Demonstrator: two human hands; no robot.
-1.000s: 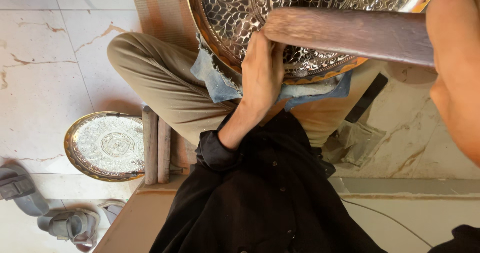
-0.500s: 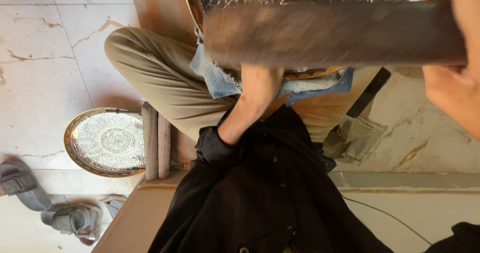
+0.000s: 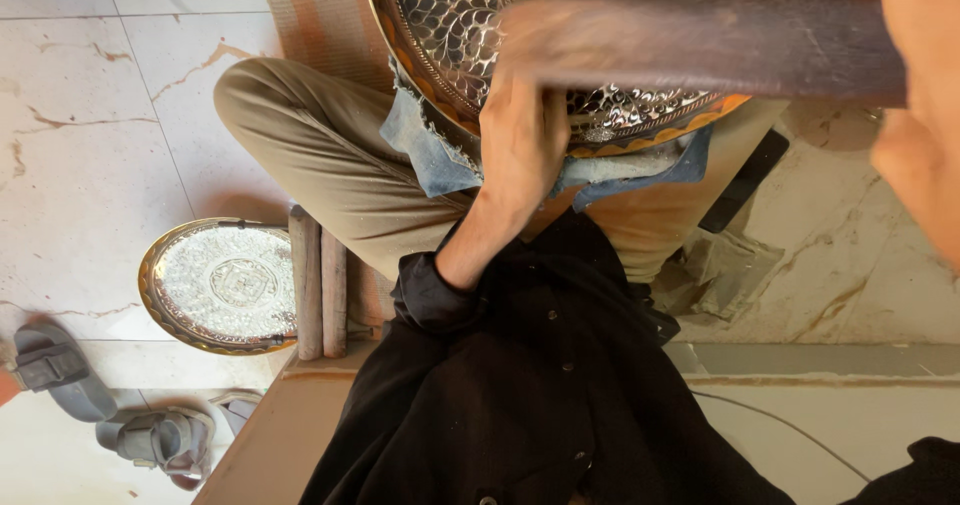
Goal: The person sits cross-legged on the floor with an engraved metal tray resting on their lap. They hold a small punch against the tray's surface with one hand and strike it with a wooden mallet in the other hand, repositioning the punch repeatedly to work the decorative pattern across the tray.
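Overhead, right hand (image 3: 925,115) grips wooden mallet (image 3: 700,45); left hand (image 3: 522,145) steadies engraved tray (image 3: 450,15).

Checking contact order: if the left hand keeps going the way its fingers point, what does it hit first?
Likely the large embossed metal tray. The left hand points up the picture, fingers at the tray's rim; the blurred wooden tool crosses just above, though its depth is unclear.

A metal craft workshop on a floor is showing here: a large embossed tray (image 3: 600,25) is filling the top of the frame, a finished smaller tray (image 3: 222,285) is lying on the marble floor (image 3: 80,115) at lower left, beside wooden rods (image 3: 318,280) and sandals (image 3: 150,437).
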